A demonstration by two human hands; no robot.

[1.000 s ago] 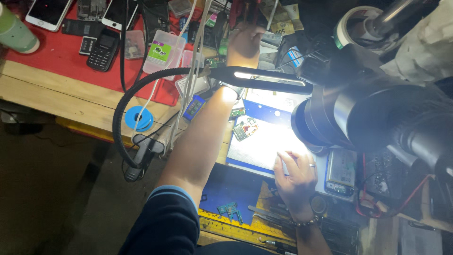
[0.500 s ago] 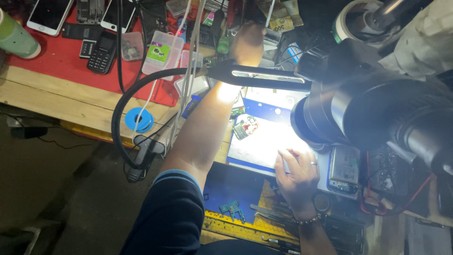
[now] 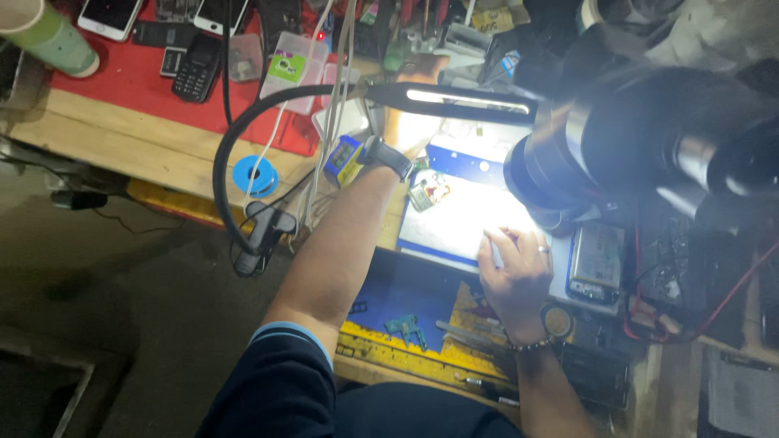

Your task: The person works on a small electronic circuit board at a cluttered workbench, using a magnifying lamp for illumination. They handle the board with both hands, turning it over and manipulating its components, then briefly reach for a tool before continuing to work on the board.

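- Rested right hand (image 3: 515, 280), fingers curled, on the brightly lit white work mat (image 3: 462, 227); nothing seen gripped in it, though glare hid the fingertips.
- Reached left hand (image 3: 418, 101) far forward beneath the black gooseneck strip lamp (image 3: 466, 101), wrist in a black watch (image 3: 385, 156); grip unreadable, fingers hidden by lamp.
- Lay open: small green circuit board (image 3: 428, 191) on mat, between both hands, touched by neither.
- Waited unused: grey metal tweezers (image 3: 462, 334) near right wrist; judged barely begun.

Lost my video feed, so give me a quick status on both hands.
Left hand reaching behind lamp bar, grip hidden. Right hand resting on lit work mat, holding nothing visible. Microscope overhangs the mat.
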